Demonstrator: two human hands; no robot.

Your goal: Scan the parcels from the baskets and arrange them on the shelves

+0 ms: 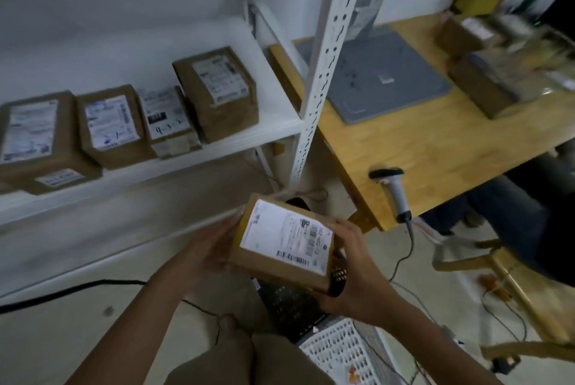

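Parcel (284, 241), brown with its white label facing up, held at 6 o'clock in the view, with a white basket (339, 350) at 5 o'clock of it. The right hand (351, 272) grips the near end, fingers curled beneath; the left hand (214, 244) presses against the left side, fingers seemingly straight, though blurred. The scanner (393, 191) lies unheld at the tabletop (435, 148) edge, at 2 o'clock of the parcel; whether the label has been read cannot be told. The shelf (273, 111) at 10 o'clock carries four parcels (109, 126) in a row. Likely step: transfer to the shelf. The next move calls for a lift toward 11 o'clock and a label-up set-down on the bare part at the row's right end.
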